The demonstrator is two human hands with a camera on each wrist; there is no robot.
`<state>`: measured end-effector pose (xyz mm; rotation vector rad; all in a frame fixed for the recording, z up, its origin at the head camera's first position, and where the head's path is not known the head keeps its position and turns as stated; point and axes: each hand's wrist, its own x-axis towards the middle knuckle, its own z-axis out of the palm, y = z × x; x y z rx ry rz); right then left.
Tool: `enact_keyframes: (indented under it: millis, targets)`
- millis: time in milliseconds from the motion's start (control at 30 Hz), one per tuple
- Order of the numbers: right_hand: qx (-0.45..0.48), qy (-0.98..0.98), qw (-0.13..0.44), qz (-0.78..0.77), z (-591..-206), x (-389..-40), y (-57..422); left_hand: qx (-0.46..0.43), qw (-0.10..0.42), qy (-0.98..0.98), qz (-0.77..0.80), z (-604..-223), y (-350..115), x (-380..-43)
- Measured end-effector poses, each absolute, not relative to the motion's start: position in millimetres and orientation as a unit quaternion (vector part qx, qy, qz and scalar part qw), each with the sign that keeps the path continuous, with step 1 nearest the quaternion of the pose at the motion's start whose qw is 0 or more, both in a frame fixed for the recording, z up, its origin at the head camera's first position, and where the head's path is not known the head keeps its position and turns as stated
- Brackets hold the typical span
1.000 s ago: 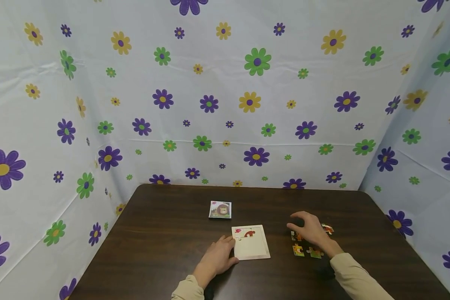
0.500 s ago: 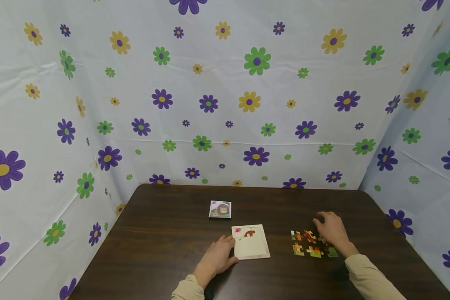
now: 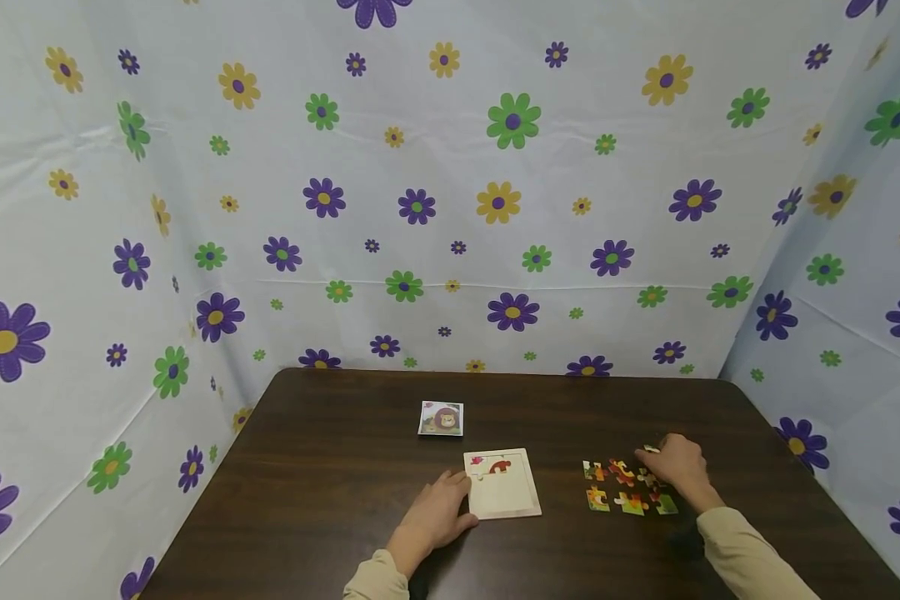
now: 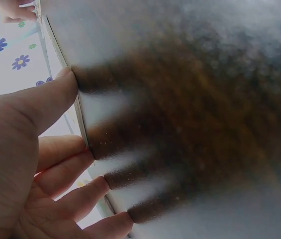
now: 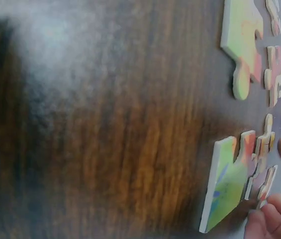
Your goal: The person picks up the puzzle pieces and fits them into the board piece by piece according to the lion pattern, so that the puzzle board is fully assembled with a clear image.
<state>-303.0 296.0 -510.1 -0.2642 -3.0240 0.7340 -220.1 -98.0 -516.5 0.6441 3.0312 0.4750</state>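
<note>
My left hand (image 3: 433,515) rests on the table with fingers extended along the left edge of a pale square puzzle board (image 3: 504,496). A few pieces with pink and red-brown print sit in the board's upper left. On the right, my right hand (image 3: 681,468) reaches over the far right of a group of loose puzzle pieces (image 3: 630,503). One puzzle piece (image 5: 268,184) is touched at its edge by the fingertips, while the thumb stands a little apart from it in the right wrist view. A green-printed piece (image 5: 225,179) lies nearest the right wrist camera.
A small lion picture card (image 3: 441,419) lies beyond the board on the dark wooden table (image 3: 330,467). A white cloth (image 3: 450,167) printed with flowers hangs behind the table and along both sides.
My right hand first moves right, uncovering several puzzle pieces, then its fingers draw in around one at the far right. My left hand and the board stay put.
</note>
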Motion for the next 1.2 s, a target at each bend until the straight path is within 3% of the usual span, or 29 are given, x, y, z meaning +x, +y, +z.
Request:
enact_keyframes:
  millis: [433, 900, 1200]
  targets:
    - [-0.067, -0.967, 0.057, 0.239, -518, -308, 310, 0.212, 0.003, 0.966, 0.146, -516, -96, -221]
    - [-0.024, -0.957, 0.020, 0.289, -515, -313, 310, 0.208, 0.007, 0.966, 0.155, -519, -98, -222]
    - [-0.035, -0.953, 0.051, 0.297, -512, -314, 305, 0.214, 0.003, 0.965, 0.149, -520, -99, -223]
